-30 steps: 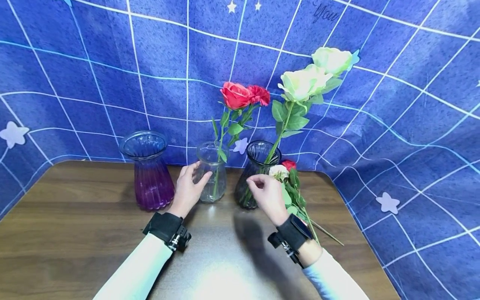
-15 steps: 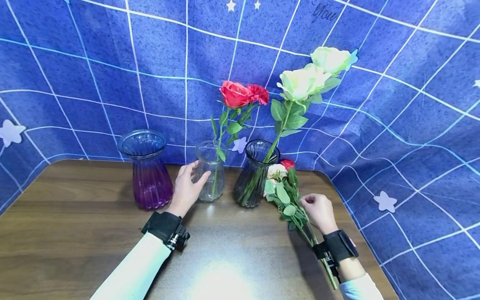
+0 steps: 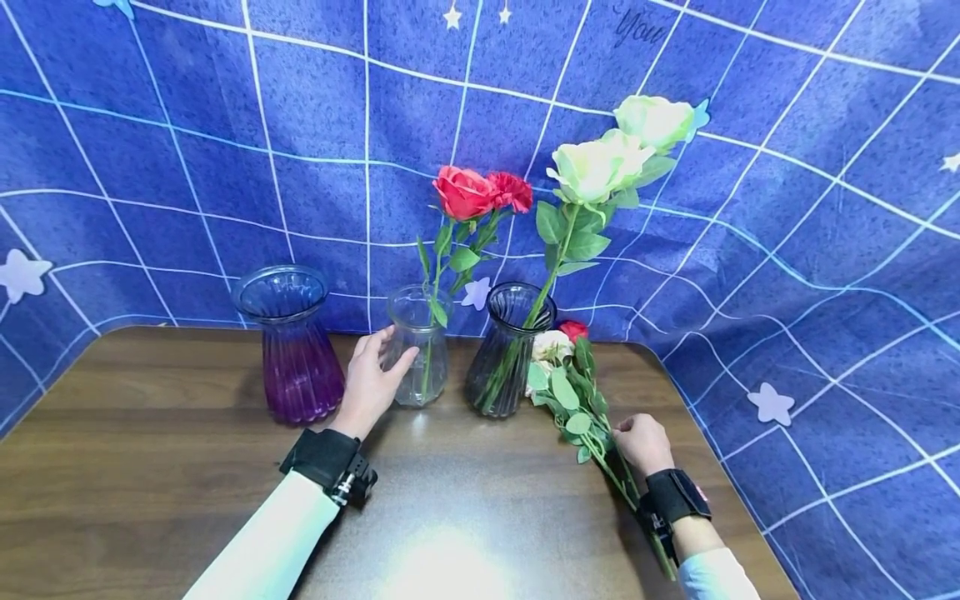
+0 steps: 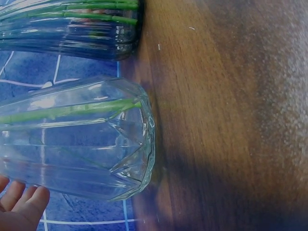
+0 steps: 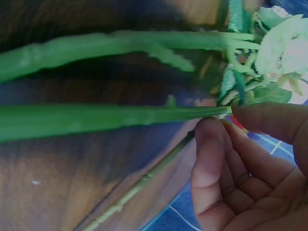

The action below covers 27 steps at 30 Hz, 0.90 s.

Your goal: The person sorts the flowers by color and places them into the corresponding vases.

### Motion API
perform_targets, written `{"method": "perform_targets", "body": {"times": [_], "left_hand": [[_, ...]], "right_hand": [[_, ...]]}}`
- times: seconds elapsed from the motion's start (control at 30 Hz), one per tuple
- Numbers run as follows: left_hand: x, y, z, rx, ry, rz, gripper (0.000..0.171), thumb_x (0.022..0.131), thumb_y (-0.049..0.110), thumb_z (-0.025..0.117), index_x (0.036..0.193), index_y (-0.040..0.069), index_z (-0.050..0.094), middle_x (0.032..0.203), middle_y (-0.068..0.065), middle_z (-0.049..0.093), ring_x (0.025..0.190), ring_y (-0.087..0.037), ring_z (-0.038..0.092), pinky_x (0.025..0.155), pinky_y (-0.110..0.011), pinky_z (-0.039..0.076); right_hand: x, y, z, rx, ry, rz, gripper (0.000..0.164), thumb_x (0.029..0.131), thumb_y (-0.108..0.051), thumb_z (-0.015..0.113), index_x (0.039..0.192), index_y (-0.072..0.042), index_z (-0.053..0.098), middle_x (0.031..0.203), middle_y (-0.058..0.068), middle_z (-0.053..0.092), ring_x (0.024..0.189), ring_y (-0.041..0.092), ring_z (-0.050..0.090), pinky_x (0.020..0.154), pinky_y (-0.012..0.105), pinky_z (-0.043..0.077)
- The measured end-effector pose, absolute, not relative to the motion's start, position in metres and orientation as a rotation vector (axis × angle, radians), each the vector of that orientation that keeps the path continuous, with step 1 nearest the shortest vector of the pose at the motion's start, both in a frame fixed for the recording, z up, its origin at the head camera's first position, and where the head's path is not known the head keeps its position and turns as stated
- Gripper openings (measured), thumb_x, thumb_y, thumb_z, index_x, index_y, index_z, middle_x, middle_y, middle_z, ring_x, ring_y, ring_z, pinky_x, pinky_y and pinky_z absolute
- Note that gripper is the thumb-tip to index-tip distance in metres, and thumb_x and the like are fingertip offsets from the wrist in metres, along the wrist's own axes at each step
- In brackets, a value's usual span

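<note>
My left hand (image 3: 372, 375) is at the left side of a clear glass vase (image 3: 421, 379), thumb toward its front and fingertips close to the glass. Red flowers (image 3: 465, 192) stand in this vase; a green stem (image 4: 72, 111) shows through its wall. At the right, my right hand (image 3: 645, 442) pinches a green flower stem (image 5: 96, 120) between thumb and index finger. That stem belongs to a bunch of flowers lying on the table, with a white bloom (image 3: 552, 346) and a red bloom (image 3: 573, 331) at the far end. Other stems (image 5: 82, 50) run beside the pinched one.
A dark glass vase (image 3: 495, 392) holding tall pale green roses (image 3: 588, 171) stands between the clear vase and the lying flowers. To the left is a blue and purple vase (image 3: 300, 375). A blue patterned cloth (image 3: 315, 100) hangs behind the wooden table (image 3: 150, 475).
My right hand has moved from in front of the dark vase to the right and nearer, down to the stems of the lying flowers. The left hand has stayed at the clear vase.
</note>
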<state>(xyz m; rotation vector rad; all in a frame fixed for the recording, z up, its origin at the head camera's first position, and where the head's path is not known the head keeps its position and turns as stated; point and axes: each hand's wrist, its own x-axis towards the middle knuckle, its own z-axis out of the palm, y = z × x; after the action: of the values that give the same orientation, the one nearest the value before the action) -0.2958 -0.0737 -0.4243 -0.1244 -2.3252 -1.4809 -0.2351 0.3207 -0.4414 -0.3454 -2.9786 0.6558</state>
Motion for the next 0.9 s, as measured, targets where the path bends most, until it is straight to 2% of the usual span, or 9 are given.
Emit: {"method": "perform_targets", "body": {"times": [0.27, 0.5, 0.73, 0.9], "left_hand": [[-0.295, -0.073, -0.425, -0.133, -2.312, -1.495, 0.054, 0.086, 0.026, 0.068, 0.130, 0.000, 0.049, 0.125, -0.020, 0.048, 0.113, -0.035, 0.053, 0.098, -0.043, 0.046], [-0.296, -0.073, -0.428, -0.137, -2.316, -1.484, 0.054, 0.086, 0.027, 0.068, 0.130, 0.001, 0.050, 0.124, -0.020, 0.049, 0.113, -0.035, 0.054, 0.099, -0.043, 0.045], [-0.296, -0.073, -0.429, -0.141, -2.312, -1.488, 0.054, 0.086, 0.027, 0.068, 0.130, 0.001, 0.050, 0.124, -0.019, 0.049, 0.114, -0.035, 0.053, 0.100, -0.043, 0.045], [-0.297, -0.074, -0.429, -0.138, -2.316, -1.490, 0.055, 0.086, 0.027, 0.068, 0.130, 0.001, 0.049, 0.124, -0.020, 0.048, 0.114, -0.035, 0.053, 0.099, -0.043, 0.045]], "right_hand": [[-0.237, 0.323, -0.446, -0.341, -2.968, 0.662, 0.017, 0.076, -0.015, 0.062, 0.079, -0.002, 0.072, 0.085, 0.017, 0.070, 0.080, 0.033, 0.064, 0.066, 0.043, 0.049], [-0.240, 0.322, -0.447, -0.309, -2.968, 0.660, 0.020, 0.078, -0.016, 0.063, 0.086, 0.000, 0.073, 0.092, 0.021, 0.070, 0.087, 0.041, 0.064, 0.071, 0.047, 0.050], [-0.240, 0.320, -0.443, -0.284, -2.952, 0.661, 0.019, 0.074, -0.013, 0.061, 0.081, -0.002, 0.073, 0.087, 0.018, 0.070, 0.080, 0.036, 0.064, 0.063, 0.042, 0.048], [-0.239, 0.320, -0.436, -0.298, -2.913, 0.686, 0.019, 0.078, -0.014, 0.060, 0.083, -0.002, 0.074, 0.088, 0.018, 0.071, 0.083, 0.036, 0.064, 0.065, 0.041, 0.048]]}}
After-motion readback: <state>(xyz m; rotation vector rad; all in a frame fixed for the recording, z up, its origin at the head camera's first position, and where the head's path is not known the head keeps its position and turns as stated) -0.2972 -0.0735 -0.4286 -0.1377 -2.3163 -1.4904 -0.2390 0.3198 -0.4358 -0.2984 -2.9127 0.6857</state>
